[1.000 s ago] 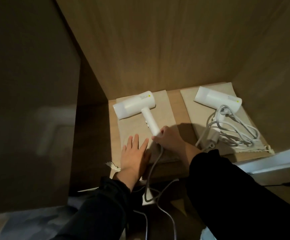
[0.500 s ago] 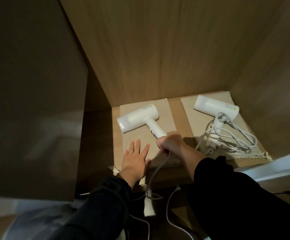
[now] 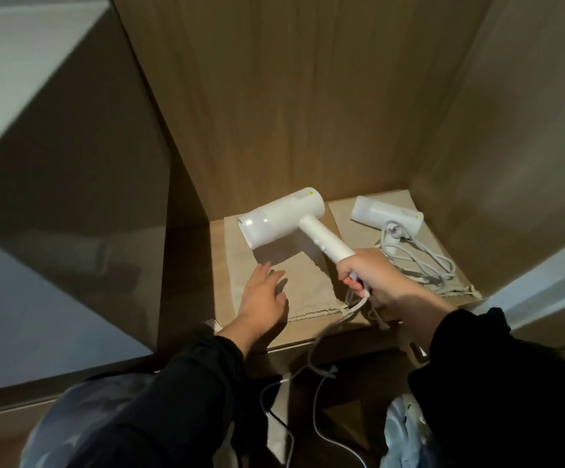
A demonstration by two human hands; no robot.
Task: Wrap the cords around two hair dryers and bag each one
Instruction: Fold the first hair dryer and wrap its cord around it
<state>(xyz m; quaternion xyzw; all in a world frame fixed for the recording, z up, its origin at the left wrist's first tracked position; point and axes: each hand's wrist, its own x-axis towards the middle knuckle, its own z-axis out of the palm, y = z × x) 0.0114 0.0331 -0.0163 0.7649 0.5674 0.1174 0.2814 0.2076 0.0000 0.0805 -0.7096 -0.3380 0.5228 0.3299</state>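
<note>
One dryer (image 3: 281, 217), frame centre — our right hand (image 3: 369, 275) grips its rigid handle (image 3: 325, 239), left hand (image 3: 264, 295) spread; the cord (image 3: 333, 324) looks limp, trailing.

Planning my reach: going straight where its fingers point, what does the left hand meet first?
Likely the raised hair dryer; depth is unclear, so the left hand might pass under it over the beige bag.

The right hand (image 3: 369, 275) grips a white hair dryer (image 3: 284, 221) above a beige bag (image 3: 294, 282); left hand (image 3: 264, 295) spread.
</note>
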